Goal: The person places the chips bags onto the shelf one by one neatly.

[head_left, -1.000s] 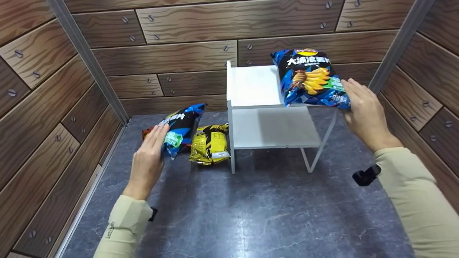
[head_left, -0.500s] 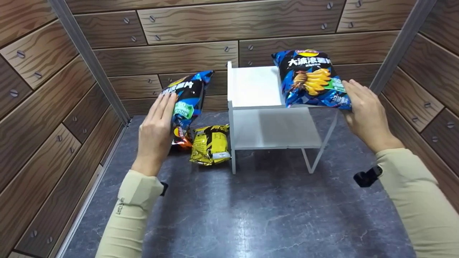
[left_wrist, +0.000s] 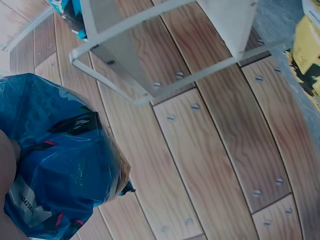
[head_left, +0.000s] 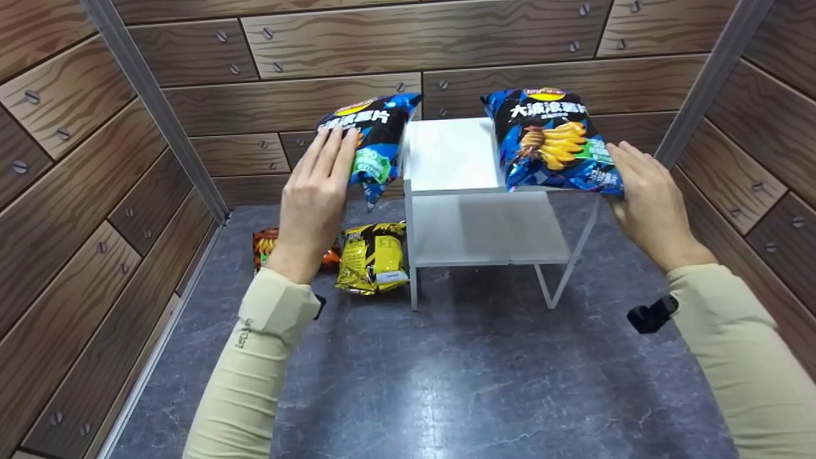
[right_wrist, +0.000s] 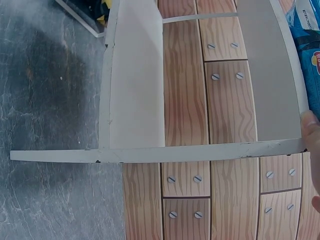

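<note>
A blue and black bag of chips (head_left: 382,131) is held up in the air by my left hand (head_left: 315,204), just left of the white rack's top shelf (head_left: 452,156). The fingers lie over its left side; in the left wrist view the crinkled blue bag (left_wrist: 65,145) hides most of the hand. A second blue bag of chips (head_left: 551,143) rests on the right part of the top shelf. My right hand (head_left: 653,201) grips that bag's lower right corner, its thumb (right_wrist: 311,131) close to the shelf's corner in the right wrist view.
On the floor left of the rack lie a yellow bag of chips (head_left: 375,258) and an orange-red bag (head_left: 264,245), partly hidden by my left wrist. The rack has a lower shelf (head_left: 491,229). Wood-patterned walls (head_left: 319,44) enclose three sides.
My left hand has lifted its blue bag from near the floor bags, up and to the right, level with the top shelf. The right hand and its bag have stayed still.
</note>
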`<action>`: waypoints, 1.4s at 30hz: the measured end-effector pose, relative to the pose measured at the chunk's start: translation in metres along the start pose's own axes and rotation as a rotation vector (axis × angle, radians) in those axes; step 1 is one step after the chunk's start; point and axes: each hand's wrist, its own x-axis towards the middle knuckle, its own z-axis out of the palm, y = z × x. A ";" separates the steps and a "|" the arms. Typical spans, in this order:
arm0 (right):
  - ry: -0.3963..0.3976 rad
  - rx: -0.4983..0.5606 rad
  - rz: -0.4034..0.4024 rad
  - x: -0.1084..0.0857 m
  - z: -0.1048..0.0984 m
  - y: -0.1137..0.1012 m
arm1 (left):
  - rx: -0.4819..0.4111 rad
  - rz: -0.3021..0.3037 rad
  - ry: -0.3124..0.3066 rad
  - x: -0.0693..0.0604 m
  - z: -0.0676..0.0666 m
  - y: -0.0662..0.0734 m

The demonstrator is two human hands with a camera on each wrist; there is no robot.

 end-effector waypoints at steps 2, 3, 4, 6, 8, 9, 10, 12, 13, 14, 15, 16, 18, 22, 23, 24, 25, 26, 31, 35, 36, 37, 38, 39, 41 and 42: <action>-0.002 -0.001 -0.001 0.000 0.000 -0.001 | 0.012 0.020 0.002 0.005 0.001 0.005; -0.004 -0.002 0.000 0.001 0.000 -0.001 | 0.020 0.030 0.001 0.008 0.001 0.008; -0.005 -0.004 0.000 0.001 0.000 -0.001 | 0.029 0.037 -0.005 0.011 0.002 0.012; -0.007 -0.005 0.003 0.001 -0.001 -0.002 | 0.035 0.052 -0.020 0.017 0.004 0.019; -0.007 -0.008 0.004 0.001 -0.001 -0.001 | 0.043 0.069 -0.035 0.023 0.008 0.026; -0.008 -0.010 0.004 0.001 -0.001 -0.001 | 0.051 0.079 -0.044 0.025 0.010 0.029; -0.008 -0.010 0.003 0.001 -0.001 -0.001 | 0.057 0.087 -0.051 0.027 0.012 0.032; -0.008 -0.011 0.000 0.001 0.000 -0.001 | 0.075 0.107 -0.061 0.031 0.016 0.036; -0.009 -0.012 0.000 0.001 0.000 -0.001 | 0.087 0.117 -0.066 0.032 0.018 0.039; -0.009 -0.012 0.000 0.001 0.000 -0.001 | 0.101 0.123 -0.072 0.033 0.020 0.041; -0.009 -0.010 0.000 0.001 0.000 -0.001 | 0.112 0.127 -0.080 0.035 0.022 0.044; -0.009 -0.009 -0.001 0.001 0.000 -0.001 | 0.122 0.130 -0.088 0.036 0.023 0.046; -0.007 -0.008 -0.002 0.001 0.000 -0.001 | 0.136 0.132 -0.109 0.038 0.026 0.050; -0.005 -0.005 -0.004 0.001 0.000 -0.001 | 0.163 0.123 -0.136 0.043 0.032 0.058; -0.005 -0.004 -0.003 0.001 0.000 0.000 | 0.168 0.117 -0.143 0.044 0.034 0.060; -0.005 -0.003 -0.003 0.001 0.000 0.000 | 0.175 0.110 -0.146 0.045 0.036 0.062; -0.005 -0.002 -0.003 0.001 0.000 -0.001 | 0.180 0.103 -0.150 0.045 0.039 0.064; -0.004 0.000 -0.003 0.000 -0.001 0.000 | 0.183 0.095 -0.154 0.046 0.041 0.067; 0.001 -0.004 -0.006 0.000 -0.001 -0.001 | 0.189 0.055 -0.195 0.047 0.051 0.079; 0.003 -0.004 -0.008 0.000 -0.001 -0.001 | 0.198 0.017 -0.230 0.047 0.057 0.089; 0.003 -0.003 -0.008 0.000 -0.002 -0.001 | 0.202 0.008 -0.239 0.047 0.058 0.091; 0.003 -0.002 -0.008 0.000 -0.002 -0.001 | 0.209 -0.001 -0.249 0.047 0.060 0.093; 0.003 0.000 -0.006 0.000 -0.001 -0.001 | 0.213 -0.010 -0.263 0.047 0.061 0.096; 0.002 0.000 -0.006 0.000 -0.002 -0.002 | 0.219 -0.017 -0.275 0.048 0.062 0.098; 0.003 0.003 -0.003 0.000 -0.001 -0.002 | 0.226 -0.033 -0.306 0.048 0.064 0.102; 0.003 0.005 -0.002 0.000 -0.001 -0.002 | 0.226 -0.042 -0.321 0.048 0.065 0.104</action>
